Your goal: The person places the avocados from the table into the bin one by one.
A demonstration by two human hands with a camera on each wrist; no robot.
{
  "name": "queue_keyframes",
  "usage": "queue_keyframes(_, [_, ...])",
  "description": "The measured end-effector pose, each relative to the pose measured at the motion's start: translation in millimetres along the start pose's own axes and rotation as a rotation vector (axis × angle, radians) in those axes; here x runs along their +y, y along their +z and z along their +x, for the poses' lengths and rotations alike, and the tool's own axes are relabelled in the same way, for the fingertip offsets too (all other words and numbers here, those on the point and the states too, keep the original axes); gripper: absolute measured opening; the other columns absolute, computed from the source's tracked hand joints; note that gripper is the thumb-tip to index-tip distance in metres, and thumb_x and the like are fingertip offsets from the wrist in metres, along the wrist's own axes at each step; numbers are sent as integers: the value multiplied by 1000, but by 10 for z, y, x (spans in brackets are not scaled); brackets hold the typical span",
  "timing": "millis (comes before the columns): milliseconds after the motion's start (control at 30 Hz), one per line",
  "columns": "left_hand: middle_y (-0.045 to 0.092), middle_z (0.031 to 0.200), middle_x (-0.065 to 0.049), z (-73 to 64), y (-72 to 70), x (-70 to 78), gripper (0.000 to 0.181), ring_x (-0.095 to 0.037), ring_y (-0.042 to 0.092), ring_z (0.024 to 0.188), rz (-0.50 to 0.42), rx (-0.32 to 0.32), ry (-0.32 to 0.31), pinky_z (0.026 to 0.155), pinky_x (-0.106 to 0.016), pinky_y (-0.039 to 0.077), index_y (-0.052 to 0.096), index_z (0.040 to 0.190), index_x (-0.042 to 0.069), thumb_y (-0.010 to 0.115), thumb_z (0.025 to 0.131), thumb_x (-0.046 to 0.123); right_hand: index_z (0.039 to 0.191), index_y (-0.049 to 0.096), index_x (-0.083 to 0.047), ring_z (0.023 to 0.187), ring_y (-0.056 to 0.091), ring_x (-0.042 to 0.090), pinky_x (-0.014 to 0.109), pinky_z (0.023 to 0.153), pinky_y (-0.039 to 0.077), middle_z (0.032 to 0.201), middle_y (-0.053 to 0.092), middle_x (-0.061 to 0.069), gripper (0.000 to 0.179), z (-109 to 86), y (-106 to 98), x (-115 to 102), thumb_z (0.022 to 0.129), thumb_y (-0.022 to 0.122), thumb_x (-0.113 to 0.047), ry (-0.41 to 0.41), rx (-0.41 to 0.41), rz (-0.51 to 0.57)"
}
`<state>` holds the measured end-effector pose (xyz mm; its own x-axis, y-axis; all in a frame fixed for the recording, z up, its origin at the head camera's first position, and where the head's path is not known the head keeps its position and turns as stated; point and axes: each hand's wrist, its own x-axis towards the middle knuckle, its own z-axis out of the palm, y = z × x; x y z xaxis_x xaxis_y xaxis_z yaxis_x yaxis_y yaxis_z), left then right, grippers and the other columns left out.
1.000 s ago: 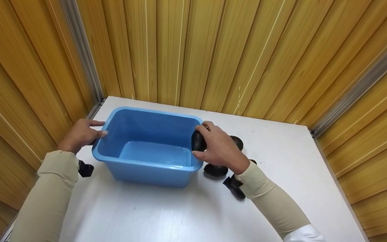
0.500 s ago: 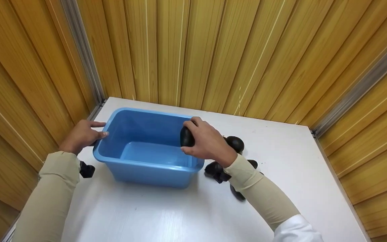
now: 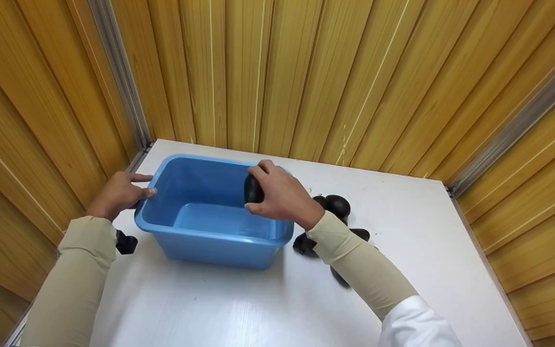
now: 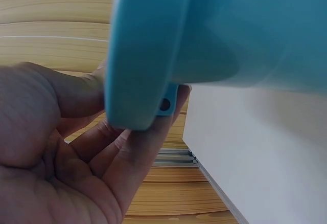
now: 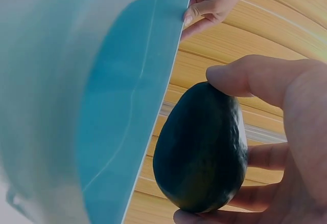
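Near the center of the head view, your right hand (image 3: 284, 196) curls round a dark, glossy fruit (image 3: 254, 189) over the blue tub (image 3: 215, 249), your left hand (image 3: 119, 193) pinching its left end; the fruit's smoothness could make it slip and drop hard.

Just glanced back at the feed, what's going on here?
A person's left hand grips the rim of a deep, rectangular, blue plastic basin. Their right hand holds a dark, smooth, egg-shaped, avocado-like fruit above the basin, not yet released. More dark, rounded pieces lie on the white tabletop to the basin's right.
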<state>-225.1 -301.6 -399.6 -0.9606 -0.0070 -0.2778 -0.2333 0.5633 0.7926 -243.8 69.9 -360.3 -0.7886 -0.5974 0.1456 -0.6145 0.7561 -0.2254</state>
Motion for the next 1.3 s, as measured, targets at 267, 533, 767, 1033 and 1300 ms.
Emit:
queue_keyframes(267, [57, 142, -38, -10, 0, 5, 64, -52, 66, 121, 9, 18, 2, 97, -58, 56, 39, 157, -5, 65, 103, 20, 149, 50, -15, 120, 58, 28, 46, 94, 59, 148, 50, 12, 73, 141, 21, -113, 89, 77, -45, -47, -15, 18])
queue_keyframes(533, [56, 143, -38, -24, 8, 3, 65, -52, 67, 121, 1, 18, 10, 98, -59, 56, 40, 156, -5, 66, 103, 22, 150, 48, -18, 119, 56, 25, 43, 94, 59, 148, 49, 9, 73, 307, 57, -276, 89, 75, -48, -53, -46, 8])
queue_keyframes(767, [56, 145, -37, -31, 10, 16, 63, -52, 66, 122, -9, 22, -1, 98, -59, 56, 40, 156, -4, 65, 103, 19, 150, 48, -19, 118, 56, 22, 40, 92, 61, 148, 49, 7, 71, 470, 119, -426, 90, 75, -47, -88, -49, 22])
queue_keyframes(1033, [54, 147, -37, -35, 13, 21, 64, -52, 65, 123, -21, 27, -16, 99, -59, 55, 39, 158, -3, 64, 104, 20, 152, 47, -19, 118, 55, 21, 39, 93, 61, 148, 49, 6, 73, 669, 198, -591, 90, 75, -46, -98, -77, 42])
queue_keyframes(1300, [55, 146, -36, 2, 5, 12, 61, -52, 64, 125, -23, 30, -24, 100, -59, 55, 40, 157, -3, 64, 104, 17, 153, 46, -21, 120, 56, 20, 39, 100, 59, 149, 49, 5, 74, 830, 263, -737, 90, 76, -46, -85, -115, 15])
